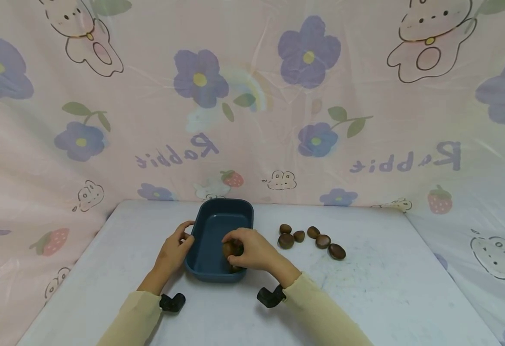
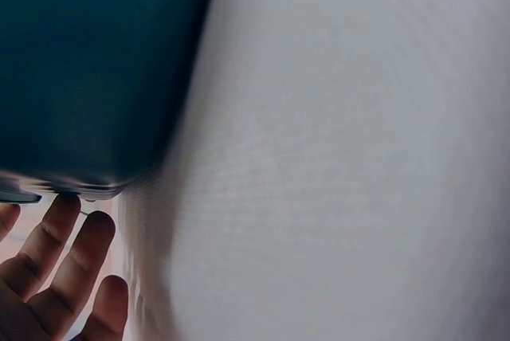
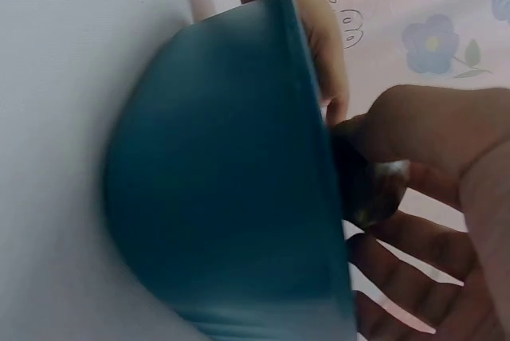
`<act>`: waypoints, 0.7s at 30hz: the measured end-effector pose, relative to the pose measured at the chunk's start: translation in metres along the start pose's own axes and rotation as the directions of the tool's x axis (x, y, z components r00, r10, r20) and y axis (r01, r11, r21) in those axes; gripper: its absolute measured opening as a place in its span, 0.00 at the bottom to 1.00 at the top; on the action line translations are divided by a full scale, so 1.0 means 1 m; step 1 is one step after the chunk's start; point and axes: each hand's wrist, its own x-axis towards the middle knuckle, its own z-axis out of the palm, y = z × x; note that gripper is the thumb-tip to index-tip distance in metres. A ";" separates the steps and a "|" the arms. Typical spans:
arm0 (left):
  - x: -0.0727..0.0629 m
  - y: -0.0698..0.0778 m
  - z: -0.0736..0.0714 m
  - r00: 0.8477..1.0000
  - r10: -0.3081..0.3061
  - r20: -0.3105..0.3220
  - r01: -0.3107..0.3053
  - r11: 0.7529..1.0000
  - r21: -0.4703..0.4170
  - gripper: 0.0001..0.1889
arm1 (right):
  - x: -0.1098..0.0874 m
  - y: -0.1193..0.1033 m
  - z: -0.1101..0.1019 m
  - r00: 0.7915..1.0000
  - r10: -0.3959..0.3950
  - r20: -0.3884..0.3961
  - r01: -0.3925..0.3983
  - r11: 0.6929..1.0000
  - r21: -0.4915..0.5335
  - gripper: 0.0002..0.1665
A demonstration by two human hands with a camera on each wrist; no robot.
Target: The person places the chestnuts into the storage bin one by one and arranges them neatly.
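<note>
Blue tray [image 1: 224, 228] stands just below the frame's centre. Your left hand [image 1: 171, 252] touches its left side, fingers loosely apart; your right hand [image 1: 254, 250] has its grip clamped on a chestnut [image 1: 230, 248] over the tray. Six more chestnuts [image 1: 323, 241] lie on the desk [image 1: 377, 293], right of centre.

A right hand [image 3: 482, 190] pinches a dark, glossy nut [image 3: 382, 190] between thumb and fingers beside the rim of a blue-green tub [image 3: 215, 158], its other fingers spread lower in the frame. At top, a left hand [image 3: 307, 30] appears beyond the rim, partly hidden by the tub. A white table [image 3: 56, 197] fills the left; a pink cloth [image 3: 382, 14] with a purple flower [image 3: 418, 54] hangs behind.
</note>
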 end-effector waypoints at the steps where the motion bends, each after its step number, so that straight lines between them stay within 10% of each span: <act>1: 0.000 0.000 0.000 1.000 0.001 0.000 -0.001 1.000 -0.002 0.23 | 0.001 0.000 0.001 1.000 0.001 -0.001 -0.001 1.000 -0.002 0.22; 21: 0.000 -0.001 0.001 1.000 0.002 0.005 -0.002 1.000 0.001 0.23 | 0.022 0.005 0.017 0.999 0.031 0.018 -0.030 0.999 -0.037 0.21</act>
